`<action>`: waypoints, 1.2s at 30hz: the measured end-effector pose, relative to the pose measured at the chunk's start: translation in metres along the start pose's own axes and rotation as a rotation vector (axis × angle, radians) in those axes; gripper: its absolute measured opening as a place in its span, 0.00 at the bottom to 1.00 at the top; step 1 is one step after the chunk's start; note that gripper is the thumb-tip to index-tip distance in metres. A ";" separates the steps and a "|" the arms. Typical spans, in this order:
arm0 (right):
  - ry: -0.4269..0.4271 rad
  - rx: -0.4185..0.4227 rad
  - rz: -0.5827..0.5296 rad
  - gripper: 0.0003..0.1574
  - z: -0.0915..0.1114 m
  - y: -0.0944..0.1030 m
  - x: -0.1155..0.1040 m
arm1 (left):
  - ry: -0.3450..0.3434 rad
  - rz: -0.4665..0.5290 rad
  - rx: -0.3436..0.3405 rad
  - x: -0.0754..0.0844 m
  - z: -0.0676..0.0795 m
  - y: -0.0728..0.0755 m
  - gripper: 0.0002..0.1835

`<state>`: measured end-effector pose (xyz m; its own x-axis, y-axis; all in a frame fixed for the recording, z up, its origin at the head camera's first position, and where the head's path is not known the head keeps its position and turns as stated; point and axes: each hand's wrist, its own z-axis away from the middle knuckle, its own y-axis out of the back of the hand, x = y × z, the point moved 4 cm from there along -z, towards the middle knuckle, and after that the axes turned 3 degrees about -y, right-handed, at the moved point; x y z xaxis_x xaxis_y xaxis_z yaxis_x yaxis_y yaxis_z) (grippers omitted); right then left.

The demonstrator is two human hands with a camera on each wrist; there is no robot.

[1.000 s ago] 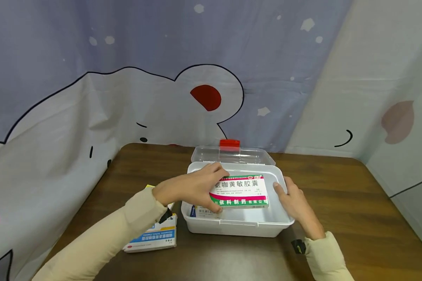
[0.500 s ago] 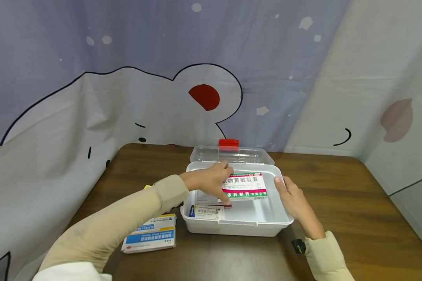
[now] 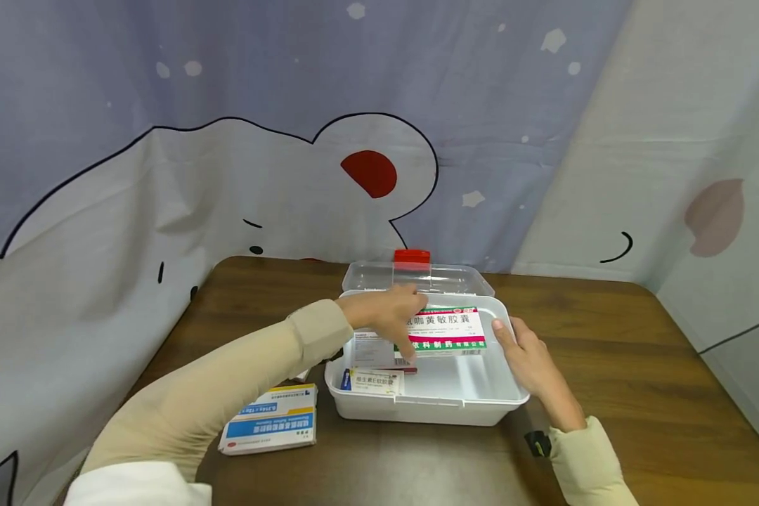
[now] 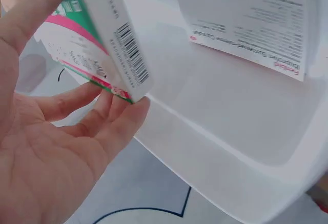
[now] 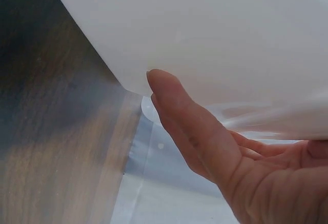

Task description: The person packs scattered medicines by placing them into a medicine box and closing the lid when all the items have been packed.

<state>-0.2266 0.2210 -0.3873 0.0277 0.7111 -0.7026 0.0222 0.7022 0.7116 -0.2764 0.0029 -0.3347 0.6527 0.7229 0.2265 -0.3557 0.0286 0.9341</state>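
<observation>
My left hand [image 3: 388, 316] reaches into a white plastic storage box [image 3: 430, 413] and holds a white, green and pink medicine box [image 3: 448, 330] by its left end. In the left wrist view, the thumb is on one side of that medicine box [image 4: 128, 44] and the fingertips on the other, its barcode end facing the camera. Beneath my left hand lies a white ibuprofen capsule box [image 3: 372, 350], partly covered. A small vitamin E carton [image 3: 376, 381] lies at the front left inside. My right hand [image 3: 531, 362] grips the storage box's right wall, thumb over the rim and fingers outside.
Behind the storage box its clear lid [image 3: 458, 282] stands folded back with a red clasp [image 3: 412, 260]. On the wooden table [image 3: 658, 393], to the left, lies a blue and white medicine box [image 3: 272, 424]. A printed curtain [image 3: 278, 190] hangs behind.
My left hand has moved right and slightly back with the green and pink medicine box, uncovering the vitamin E carton and part of the ibuprofen box. My right hand stays in place.
</observation>
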 end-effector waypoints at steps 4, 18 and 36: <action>-0.003 0.000 -0.004 0.39 0.000 0.001 0.001 | 0.035 -0.013 -0.045 0.006 -0.011 -0.001 0.53; -0.001 0.009 -0.040 0.39 -0.002 0.001 0.002 | -0.038 -0.070 -0.070 0.016 -0.042 -0.026 0.48; -0.025 -0.010 -0.072 0.42 -0.003 0.001 0.006 | -0.117 -0.142 -0.023 0.020 -0.056 -0.048 0.38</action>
<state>-0.2294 0.2257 -0.3905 0.0510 0.6581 -0.7512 0.0156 0.7516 0.6594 -0.2841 0.0545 -0.3909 0.7705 0.6253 0.1243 -0.2686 0.1417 0.9528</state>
